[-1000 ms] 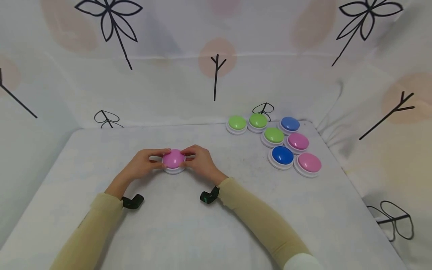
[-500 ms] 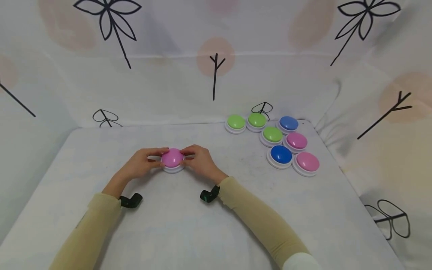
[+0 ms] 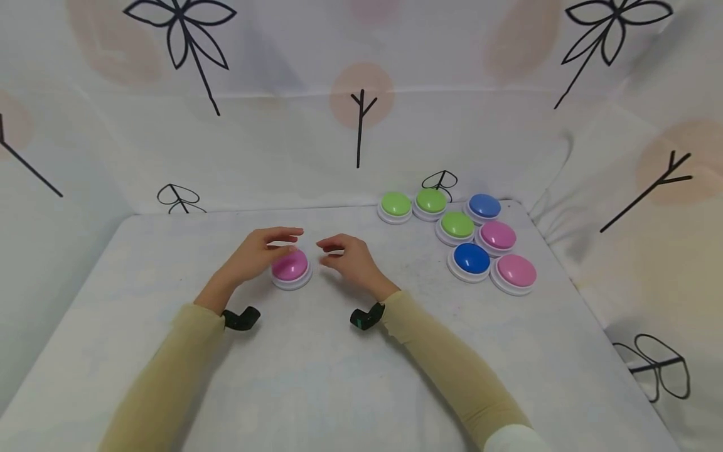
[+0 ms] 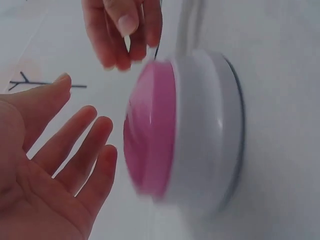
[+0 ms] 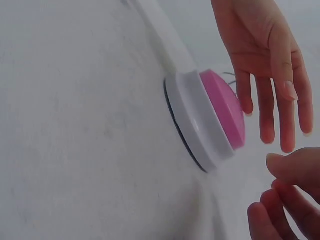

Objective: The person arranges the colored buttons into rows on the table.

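A pink dome-topped push button (image 3: pixel 290 267) on a round white base sits on the white table, left of centre. My left hand (image 3: pixel 257 254) hovers just above its left side, fingers extended and apart from the button. In the left wrist view, a gap shows between those fingers and the pink dome (image 4: pixel 150 130). Off to the button's right, my right hand (image 3: pixel 354 262) is raised with loosely bent fingers and holds nothing. The right wrist view has the button (image 5: pixel 205 120) standing free of both hands.
Toward the back right of the table (image 3: pixel 339 376) stand several similar buttons: green ones (image 3: pixel 457 225), blue ones (image 3: pixel 472 258) and pink ones (image 3: pixel 517 270). A patterned cloth (image 3: pixel 271 150) rises behind the table and at its sides.
Both hands have released the pink button and lifted off it. My left hand has risen over its left side, and my right hand has drawn away to the right. The button stays put.
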The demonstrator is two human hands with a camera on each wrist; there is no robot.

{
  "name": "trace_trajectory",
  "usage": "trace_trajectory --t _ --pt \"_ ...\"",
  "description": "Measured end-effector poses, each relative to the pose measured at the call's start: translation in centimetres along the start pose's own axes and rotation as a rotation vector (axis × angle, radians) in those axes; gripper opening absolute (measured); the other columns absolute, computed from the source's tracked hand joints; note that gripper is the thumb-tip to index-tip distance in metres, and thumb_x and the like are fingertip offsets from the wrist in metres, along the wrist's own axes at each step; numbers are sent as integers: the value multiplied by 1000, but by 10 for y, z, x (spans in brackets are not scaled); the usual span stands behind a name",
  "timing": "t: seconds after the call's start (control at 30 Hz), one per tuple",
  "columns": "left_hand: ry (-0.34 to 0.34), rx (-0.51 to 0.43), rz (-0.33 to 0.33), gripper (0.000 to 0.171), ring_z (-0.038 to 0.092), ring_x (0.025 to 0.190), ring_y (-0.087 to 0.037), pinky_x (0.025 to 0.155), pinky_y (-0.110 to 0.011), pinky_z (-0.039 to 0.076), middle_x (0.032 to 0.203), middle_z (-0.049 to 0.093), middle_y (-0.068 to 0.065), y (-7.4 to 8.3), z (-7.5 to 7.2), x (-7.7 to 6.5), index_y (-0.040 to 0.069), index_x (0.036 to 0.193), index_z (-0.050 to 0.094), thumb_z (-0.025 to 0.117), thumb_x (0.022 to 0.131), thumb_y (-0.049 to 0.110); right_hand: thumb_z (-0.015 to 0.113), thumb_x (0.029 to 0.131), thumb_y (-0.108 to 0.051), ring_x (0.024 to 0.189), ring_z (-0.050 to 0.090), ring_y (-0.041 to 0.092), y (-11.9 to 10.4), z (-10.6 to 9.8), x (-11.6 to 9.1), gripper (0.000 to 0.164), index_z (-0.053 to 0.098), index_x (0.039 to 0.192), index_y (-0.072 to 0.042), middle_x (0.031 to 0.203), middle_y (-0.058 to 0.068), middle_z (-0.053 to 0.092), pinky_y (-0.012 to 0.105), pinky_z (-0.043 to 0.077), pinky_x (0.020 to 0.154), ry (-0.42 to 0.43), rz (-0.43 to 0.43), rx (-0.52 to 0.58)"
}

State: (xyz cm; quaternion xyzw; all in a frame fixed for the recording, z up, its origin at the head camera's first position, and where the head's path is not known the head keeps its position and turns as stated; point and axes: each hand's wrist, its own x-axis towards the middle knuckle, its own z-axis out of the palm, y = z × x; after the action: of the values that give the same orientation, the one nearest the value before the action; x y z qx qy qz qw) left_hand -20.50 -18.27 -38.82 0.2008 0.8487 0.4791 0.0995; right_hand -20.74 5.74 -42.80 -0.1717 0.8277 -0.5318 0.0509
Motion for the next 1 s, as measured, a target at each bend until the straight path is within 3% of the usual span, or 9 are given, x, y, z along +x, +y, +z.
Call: trace_trajectory --t 0.17,0.23,0.47,0.63,0.73,0.87,1.0 --pt "-26 -55 26 39 55 126 -26 105 -46 44 140 57 -13 11 23 32 11 137 60 65 98 16 76 88 -7 110 64 19 7 -21 1 36 69 123 -7 119 5 68 29 53 93 77 30 -9" --pt "-26 -69 47 38 56 124 -22 104 -44 46 139 58 -8 6 34 49 13 135 62 66 98 18 75 88 -7 111 63 19 14 -32 1 38 68 125 -7 118 6 68 31 52 94 108 34 -12" --pt "39 -87 89 36 59 121 -19 100 -37 48 134 62 -4 12 71 100 8 134 62 64 98 12 71 90 -5 116 60 23 43 -80 4 39 65 129 -5 124 14 65 38 50 98 255 109 9" --pt "47 -72 45 41 55 126 -20 101 -35 47 139 59 -4 10 94 132 8 138 59 64 97 11 66 90 -2 122 57 27 60 -106 7 44 61 134 -5 134 16 59 38 49 99 404 196 44" --pt "46 -46 7 48 50 132 -22 106 -37 43 145 53 -4 14 105 148 13 144 54 65 97 13 65 90 -2 127 53 28 68 -117 10 51 56 140 -7 141 16 53 37 48 101 458 251 47" --pt "31 -22 -45 56 42 139 -21 113 -40 35 153 44 -4 20 116 167 22 150 47 66 97 16 63 91 -2 134 47 27 73 -125 12 59 48 147 -8 150 14 46 37 44 105 455 303 63" --pt "8 -6 -68 62 39 140 -23 114 -40 32 155 40 -7 25 122 179 20 152 42 67 96 15 63 92 -2 138 43 26 73 -126 14 62 43 151 -7 153 14 43 37 43 106 421 310 61"
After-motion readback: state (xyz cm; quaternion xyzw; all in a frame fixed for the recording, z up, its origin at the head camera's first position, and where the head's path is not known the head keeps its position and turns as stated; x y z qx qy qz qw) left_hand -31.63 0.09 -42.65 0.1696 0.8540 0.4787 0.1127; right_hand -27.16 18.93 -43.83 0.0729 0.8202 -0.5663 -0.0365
